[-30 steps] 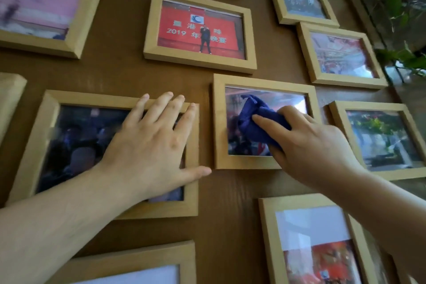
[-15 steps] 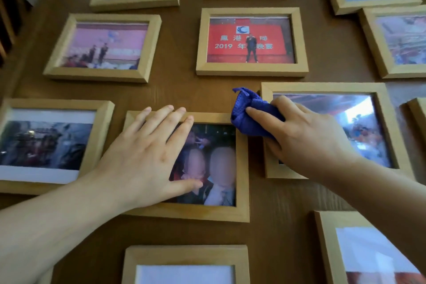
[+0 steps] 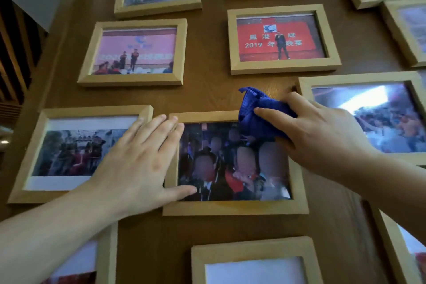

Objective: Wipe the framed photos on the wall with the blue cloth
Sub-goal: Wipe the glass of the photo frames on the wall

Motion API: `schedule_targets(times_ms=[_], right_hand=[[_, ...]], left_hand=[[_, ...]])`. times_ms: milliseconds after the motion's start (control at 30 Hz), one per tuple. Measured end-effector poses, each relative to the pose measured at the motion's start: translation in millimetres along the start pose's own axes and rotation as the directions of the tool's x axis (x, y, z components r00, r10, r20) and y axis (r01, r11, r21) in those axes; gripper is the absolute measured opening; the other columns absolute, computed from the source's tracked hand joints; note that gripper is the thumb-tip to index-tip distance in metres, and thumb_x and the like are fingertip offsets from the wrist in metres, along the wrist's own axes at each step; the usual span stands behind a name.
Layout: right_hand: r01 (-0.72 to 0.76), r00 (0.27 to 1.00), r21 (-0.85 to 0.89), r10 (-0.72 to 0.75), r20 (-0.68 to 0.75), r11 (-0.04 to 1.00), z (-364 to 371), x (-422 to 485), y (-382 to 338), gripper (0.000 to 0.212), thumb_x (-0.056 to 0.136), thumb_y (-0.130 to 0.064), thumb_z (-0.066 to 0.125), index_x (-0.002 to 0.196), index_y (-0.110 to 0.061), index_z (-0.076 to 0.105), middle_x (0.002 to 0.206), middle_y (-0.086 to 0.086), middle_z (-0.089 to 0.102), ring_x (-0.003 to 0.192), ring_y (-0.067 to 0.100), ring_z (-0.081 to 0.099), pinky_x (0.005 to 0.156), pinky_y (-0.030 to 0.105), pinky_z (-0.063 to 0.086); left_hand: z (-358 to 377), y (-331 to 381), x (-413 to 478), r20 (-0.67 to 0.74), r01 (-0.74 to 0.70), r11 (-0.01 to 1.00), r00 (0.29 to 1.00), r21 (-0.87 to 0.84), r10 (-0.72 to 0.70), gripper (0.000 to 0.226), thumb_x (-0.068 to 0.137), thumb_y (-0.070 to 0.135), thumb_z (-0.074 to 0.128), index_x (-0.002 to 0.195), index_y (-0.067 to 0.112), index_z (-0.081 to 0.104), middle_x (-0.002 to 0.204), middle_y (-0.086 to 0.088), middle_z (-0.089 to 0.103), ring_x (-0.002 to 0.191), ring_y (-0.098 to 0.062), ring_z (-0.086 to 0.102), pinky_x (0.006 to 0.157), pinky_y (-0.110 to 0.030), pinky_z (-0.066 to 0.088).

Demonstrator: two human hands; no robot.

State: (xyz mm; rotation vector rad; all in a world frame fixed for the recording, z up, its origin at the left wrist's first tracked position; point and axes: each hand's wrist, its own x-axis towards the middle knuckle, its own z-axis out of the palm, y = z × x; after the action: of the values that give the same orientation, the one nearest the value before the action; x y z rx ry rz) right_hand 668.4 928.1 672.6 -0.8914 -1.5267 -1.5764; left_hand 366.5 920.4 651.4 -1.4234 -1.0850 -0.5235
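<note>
Several light wooden framed photos hang on a brown wooden wall (image 3: 207, 90). My right hand (image 3: 322, 138) grips a bunched blue cloth (image 3: 258, 113) and presses it on the top right corner of the centre frame (image 3: 232, 207), which holds a dark group photo. My left hand (image 3: 138, 161) lies flat with fingers spread over that frame's left edge and the wall beside it, thumb on the glass. Right of the cloth hangs a frame with a bright crowd photo (image 3: 368, 117).
A red-banner photo frame (image 3: 281, 39) and a pink-banner one (image 3: 136, 53) hang above. A white-bordered frame (image 3: 76, 152) hangs at the left, more frames below (image 3: 253, 263) and at the right edge. A white wall and dark slats (image 3: 16, 53) border the far left.
The view has shifted left. My right hand has carried the blue cloth leftward from the crowd photo's frame onto the centre frame's top right corner. My left hand slid to that frame's left edge.
</note>
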Motion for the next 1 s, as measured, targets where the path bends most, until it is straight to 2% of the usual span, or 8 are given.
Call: schedule_targets(times_ms=[133, 267, 400, 500, 633, 767, 900, 1000], right_hand=[[-0.046, 0.999, 0.019, 0.046, 0.017, 0.999, 0, 24, -47, 0.055, 0.077, -0.032, 0.061, 0.129, -0.017, 0.051, 0.095, 0.016, 0.053, 0.065, 0.029, 0.053, 0.043, 0.023, 0.024], [-0.072, 0.997, 0.010, 0.072, -0.017, 0.997, 5, 39, -90, 0.049, 0.079, -0.032, 0.061, 0.126, -0.018, 0.055, 0.090, 0.014, 0.053, 0.057, 0.020, 0.033, 0.048, 0.015, 0.009], [-0.093, 0.994, 0.000, 0.092, 0.064, 0.996, 8, 46, -115, 0.053, 0.084, -0.032, 0.061, 0.134, -0.020, 0.045, 0.101, 0.014, 0.051, 0.069, 0.025, 0.048, 0.043, 0.025, 0.030], [-0.100, 0.989, -0.040, 0.104, 0.105, 0.994, 9, 50, -123, 0.062, 0.080, -0.035, 0.066, 0.136, -0.023, 0.043, 0.104, 0.013, 0.052, 0.081, 0.028, 0.053, 0.047, 0.030, 0.037], [-0.077, 0.988, -0.021, 0.080, 0.132, 0.997, 14, 53, -134, 0.052, 0.086, -0.033, 0.057, 0.135, -0.022, 0.045, 0.104, 0.012, 0.053, 0.083, 0.027, 0.053, 0.048, 0.032, 0.040], [-0.059, 0.986, -0.041, 0.065, 0.156, 0.997, 16, 51, -132, 0.049, 0.085, -0.031, 0.060, 0.131, -0.022, 0.050, 0.104, 0.012, 0.055, 0.085, 0.027, 0.054, 0.047, 0.033, 0.044], [-0.045, 0.980, -0.127, 0.068, 0.187, 0.991, 10, 31, -100, 0.051, 0.084, -0.036, 0.059, 0.132, -0.023, 0.048, 0.105, 0.010, 0.054, 0.081, 0.024, 0.055, 0.048, 0.027, 0.032], [-0.110, 0.960, -0.198, 0.156, 0.233, 0.974, 5, 11, -68, 0.050, 0.085, -0.037, 0.053, 0.132, -0.023, 0.046, 0.105, 0.010, 0.052, 0.081, 0.025, 0.054, 0.048, 0.028, 0.033]], left_hand=[[14, -29, -6, -0.014, 0.011, 0.999, 1.000, -0.049, -0.012, 0.109, 0.075, 0.089, 0.028, 0.147, 0.007, 0.029, 0.152, -0.016, 0.039, 0.141, -0.031, 0.032, 0.114, -0.053, 0.029], [23, -45, -16, -0.053, -0.041, 0.996, 0.998, -0.082, 0.036, 0.109, 0.075, 0.089, 0.027, 0.148, 0.008, 0.027, 0.154, -0.017, 0.035, 0.143, -0.032, 0.029, 0.115, -0.053, 0.025], [35, -44, -24, -0.065, -0.113, 0.984, 0.992, -0.139, 0.105, 0.109, 0.075, 0.087, 0.029, 0.146, 0.004, 0.032, 0.151, -0.019, 0.039, 0.141, -0.034, 0.031, 0.112, -0.058, 0.029], [44, -34, -29, -0.042, -0.121, 0.977, 0.992, -0.176, 0.116, 0.106, 0.075, 0.087, 0.025, 0.144, 0.006, 0.039, 0.150, -0.019, 0.041, 0.141, -0.034, 0.032, 0.112, -0.060, 0.028], [49, -22, -29, -0.042, -0.095, 0.973, 0.995, -0.211, 0.088, 0.103, 0.074, 0.085, 0.029, 0.138, 0.006, 0.047, 0.146, -0.022, 0.045, 0.140, -0.036, 0.034, 0.112, -0.064, 0.023], [49, -13, -25, -0.037, -0.080, 0.973, 0.997, -0.219, 0.073, 0.102, 0.074, 0.084, 0.031, 0.139, 0.006, 0.046, 0.147, -0.022, 0.043, 0.141, -0.036, 0.032, 0.111, -0.064, 0.025], [51, -11, -24, -0.049, -0.079, 0.972, 0.996, -0.222, 0.070, 0.102, 0.074, 0.083, 0.032, 0.139, 0.005, 0.045, 0.144, -0.024, 0.046, 0.138, -0.037, 0.036, 0.110, -0.064, 0.029], [53, -10, -25, -0.045, -0.075, 0.973, 0.997, -0.218, 0.067, 0.105, 0.074, 0.084, 0.031, 0.142, 0.005, 0.040, 0.146, -0.023, 0.044, 0.139, -0.037, 0.035, 0.111, -0.063, 0.028]])
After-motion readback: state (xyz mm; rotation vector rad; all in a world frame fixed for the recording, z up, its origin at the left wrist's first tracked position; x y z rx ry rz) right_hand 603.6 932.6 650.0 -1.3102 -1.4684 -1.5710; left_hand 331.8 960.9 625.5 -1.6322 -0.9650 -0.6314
